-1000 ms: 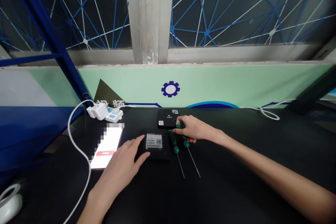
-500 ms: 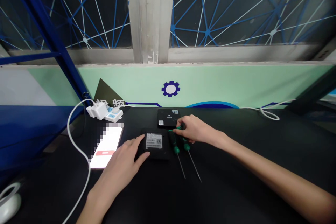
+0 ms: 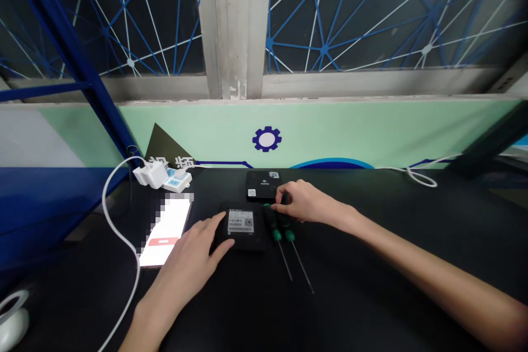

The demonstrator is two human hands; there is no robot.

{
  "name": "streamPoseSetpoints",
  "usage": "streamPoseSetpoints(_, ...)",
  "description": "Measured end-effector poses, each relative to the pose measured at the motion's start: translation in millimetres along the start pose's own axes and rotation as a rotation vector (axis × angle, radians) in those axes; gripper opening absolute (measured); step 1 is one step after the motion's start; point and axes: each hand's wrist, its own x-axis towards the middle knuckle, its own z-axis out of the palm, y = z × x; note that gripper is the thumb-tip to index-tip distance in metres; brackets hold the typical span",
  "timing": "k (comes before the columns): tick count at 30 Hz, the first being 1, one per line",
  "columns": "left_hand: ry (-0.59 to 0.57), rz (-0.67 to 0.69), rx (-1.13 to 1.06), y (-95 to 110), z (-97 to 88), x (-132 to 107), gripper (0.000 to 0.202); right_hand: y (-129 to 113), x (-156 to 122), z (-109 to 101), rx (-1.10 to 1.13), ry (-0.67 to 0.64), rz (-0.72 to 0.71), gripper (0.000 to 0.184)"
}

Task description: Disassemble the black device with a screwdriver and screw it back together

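The left hand [image 3: 187, 264] lies flat and open on the left edge of the box [image 3: 243, 225]. The right hand [image 3: 303, 203] pinches the handle of the right screwdriver [image 3: 289, 231], lying just right of the box beside the left screwdriver [image 3: 272, 223]

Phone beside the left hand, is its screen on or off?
On. The phone lies face up on the black table, its screen glowing white with a red bar.

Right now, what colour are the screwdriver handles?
The screwdriver handles are black with green ends; head view.
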Motion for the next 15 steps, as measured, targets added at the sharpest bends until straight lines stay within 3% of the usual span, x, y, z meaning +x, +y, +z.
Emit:
streamPoseSetpoints(4, 0.016, 0.021, 0.007, -0.1, 0.0, -0.3, 0.06, -7.4, -3.6, -6.7, -0.163, 0.076, -0.021, 0.033)
streamPoseSetpoints(10, 0.015, 0.028, 0.005, 1.1, -1.1, -0.6, 0.058, -17.6, -9.2, -15.2, -0.269, 0.033, -0.021, 0.057)
streamPoseSetpoints(15, 0.036, 0.039, -0.001, 3.5, -2.2, -1.4, 0.057, -17.3, -9.5, -16.5, -0.267, -0.037, -0.187, 0.077)
